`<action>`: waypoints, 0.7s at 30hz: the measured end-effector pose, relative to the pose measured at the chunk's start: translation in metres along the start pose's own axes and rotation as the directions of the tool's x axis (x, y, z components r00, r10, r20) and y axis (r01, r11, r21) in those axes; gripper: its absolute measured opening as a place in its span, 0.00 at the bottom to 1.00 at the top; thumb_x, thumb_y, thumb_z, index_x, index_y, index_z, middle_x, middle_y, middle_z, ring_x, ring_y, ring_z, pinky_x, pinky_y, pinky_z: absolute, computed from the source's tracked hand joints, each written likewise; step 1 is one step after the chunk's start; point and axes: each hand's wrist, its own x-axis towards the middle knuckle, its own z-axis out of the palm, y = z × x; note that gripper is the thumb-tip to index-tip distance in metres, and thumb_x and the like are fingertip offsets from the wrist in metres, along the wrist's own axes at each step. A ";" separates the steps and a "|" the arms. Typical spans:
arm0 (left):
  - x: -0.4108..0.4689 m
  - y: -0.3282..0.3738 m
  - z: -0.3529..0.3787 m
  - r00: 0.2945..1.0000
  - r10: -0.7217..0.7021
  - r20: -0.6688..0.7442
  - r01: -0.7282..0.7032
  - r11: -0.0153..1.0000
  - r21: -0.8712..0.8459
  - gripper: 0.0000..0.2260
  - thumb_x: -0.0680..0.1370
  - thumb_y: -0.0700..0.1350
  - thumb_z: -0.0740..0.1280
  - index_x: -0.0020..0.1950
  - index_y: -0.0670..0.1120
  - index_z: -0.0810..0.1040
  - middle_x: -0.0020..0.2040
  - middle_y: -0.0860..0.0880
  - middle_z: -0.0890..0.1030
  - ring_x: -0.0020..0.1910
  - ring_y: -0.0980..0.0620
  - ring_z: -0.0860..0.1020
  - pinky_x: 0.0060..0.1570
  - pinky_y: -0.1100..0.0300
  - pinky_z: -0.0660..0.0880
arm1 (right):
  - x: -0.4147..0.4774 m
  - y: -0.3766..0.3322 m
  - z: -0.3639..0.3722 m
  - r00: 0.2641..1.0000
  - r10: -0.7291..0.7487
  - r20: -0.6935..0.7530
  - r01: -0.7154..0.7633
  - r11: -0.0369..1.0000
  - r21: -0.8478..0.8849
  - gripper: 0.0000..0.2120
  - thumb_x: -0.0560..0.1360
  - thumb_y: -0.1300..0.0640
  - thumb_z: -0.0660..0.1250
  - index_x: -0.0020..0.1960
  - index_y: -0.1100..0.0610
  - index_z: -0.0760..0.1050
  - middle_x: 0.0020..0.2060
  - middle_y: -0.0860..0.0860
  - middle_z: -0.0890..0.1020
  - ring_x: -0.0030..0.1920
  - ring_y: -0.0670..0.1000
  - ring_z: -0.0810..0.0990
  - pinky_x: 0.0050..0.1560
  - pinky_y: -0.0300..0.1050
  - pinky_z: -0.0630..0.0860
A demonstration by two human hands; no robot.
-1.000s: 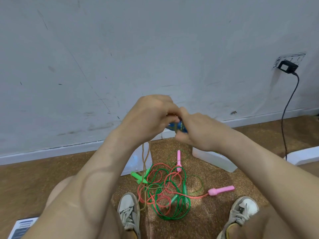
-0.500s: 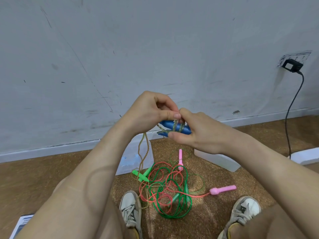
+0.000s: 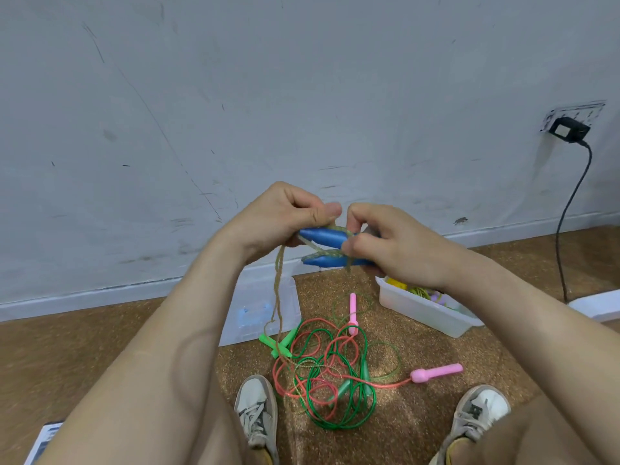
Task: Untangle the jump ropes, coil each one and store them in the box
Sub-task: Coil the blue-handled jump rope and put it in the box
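**Tan rope being wound round its 2 blue handles**

The 2 blue handles [image 3: 323,237] are being held side by side, roughly level, in front of the wall and well above the floor [image 3: 134,347]. Their right ends are being gripped by the right hand [image 3: 399,251], with its fingers curled round them. The tan rope [image 3: 277,297] is being pinched by the left hand [image 3: 281,223], thumb pressed to forefinger just above the upper handle, and a turn of it is being crossed between the 2 handles. The loose length is being left to hang on the left, and its lower end is being lost to view in the tangle [image 3: 330,374] of green and red ropes lying on the floor between the shoes. The box [image 3: 426,313] is standing on the floor to the right, beyond the tangle, with yellow and green things in it. What looks like its lid [image 3: 258,307] is lying to the left.

Trouble is being risked mainly by the hanging length. If it is caught in the tangle, the knots below could be tightened or the heap dragged as more rope is being taken up. The turns already made could also be shed from the tapered handles if the pinch is being eased too soon.
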 end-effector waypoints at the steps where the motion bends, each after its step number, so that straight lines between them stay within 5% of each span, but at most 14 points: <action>1: 0.001 -0.003 -0.001 0.999 -0.024 0.046 0.027 0.997 -0.072 0.21 0.60 0.65 0.76 0.31 0.46 0.82 0.28 0.46 0.68 0.26 0.53 0.62 0.29 0.58 0.52 | 0.000 -0.003 0.001 1.000 0.001 0.012 -0.002 0.993 0.120 0.09 0.67 0.54 0.64 0.35 0.55 0.64 0.20 0.47 0.68 0.21 0.46 0.65 0.25 0.40 0.60; 3: 0.003 -0.010 0.000 0.993 -0.039 0.115 0.065 0.972 -0.225 0.19 0.62 0.62 0.76 0.29 0.46 0.81 0.27 0.48 0.67 0.24 0.55 0.61 0.29 0.58 0.50 | 0.000 -0.007 0.002 1.000 0.017 0.021 -0.023 0.942 0.336 0.07 0.65 0.55 0.60 0.35 0.56 0.62 0.22 0.50 0.64 0.20 0.48 0.61 0.23 0.36 0.55; 6: 0.007 -0.015 0.019 0.984 -0.070 0.164 0.136 0.890 -0.435 0.11 0.75 0.41 0.65 0.32 0.48 0.76 0.22 0.53 0.66 0.19 0.60 0.60 0.21 0.67 0.52 | 0.002 -0.009 -0.001 0.995 0.100 0.019 -0.097 0.871 0.482 0.06 0.66 0.52 0.57 0.40 0.54 0.63 0.21 0.54 0.66 0.20 0.46 0.56 0.24 0.32 0.51; 9: 0.011 -0.013 0.041 0.992 -0.120 0.042 0.127 0.907 -0.401 0.13 0.81 0.39 0.56 0.36 0.43 0.69 0.19 0.52 0.65 0.18 0.58 0.58 0.21 0.65 0.53 | 0.005 -0.005 -0.004 0.971 0.236 -0.045 -0.170 0.806 0.567 0.07 0.74 0.51 0.55 0.40 0.53 0.63 0.23 0.54 0.66 0.22 0.45 0.55 0.24 0.32 0.51; 14: 0.011 -0.012 0.052 0.981 -0.120 -0.152 0.099 0.985 -0.139 0.11 0.84 0.46 0.55 0.47 0.43 0.72 0.24 0.47 0.69 0.19 0.55 0.61 0.21 0.65 0.58 | 0.014 0.009 -0.008 0.920 0.318 -0.230 -0.163 0.843 0.512 0.06 0.77 0.52 0.54 0.47 0.55 0.64 0.26 0.53 0.70 0.20 0.46 0.60 0.22 0.36 0.55; 16: 0.010 -0.014 0.053 0.980 -0.082 -0.184 0.102 0.989 0.103 0.10 0.83 0.48 0.56 0.48 0.45 0.73 0.27 0.47 0.73 0.21 0.55 0.66 0.25 0.61 0.64 | 0.016 0.015 -0.012 0.911 0.275 -0.307 -0.159 0.922 0.353 0.06 0.76 0.53 0.56 0.48 0.55 0.63 0.29 0.54 0.71 0.21 0.46 0.63 0.23 0.39 0.58; 19: 0.004 -0.015 0.047 0.984 0.079 -0.157 0.043 0.757 0.652 0.06 0.80 0.51 0.61 0.49 0.50 0.75 0.35 0.50 0.78 0.37 0.51 0.76 0.38 0.54 0.70 | 0.018 0.027 -0.017 0.917 0.147 -0.371 -0.144 0.989 0.036 0.08 0.76 0.54 0.59 0.47 0.57 0.62 0.31 0.55 0.73 0.27 0.49 0.67 0.29 0.45 0.63; 21: -0.001 -0.012 0.045 0.979 0.183 -0.092 -0.021 0.536 0.844 0.07 0.80 0.50 0.61 0.52 0.49 0.77 0.41 0.50 0.79 0.45 0.48 0.76 0.41 0.55 0.69 | 0.018 0.031 -0.021 0.931 0.086 -0.356 -0.145 0.979 -0.144 0.09 0.76 0.53 0.60 0.47 0.56 0.61 0.34 0.58 0.76 0.32 0.53 0.68 0.34 0.49 0.66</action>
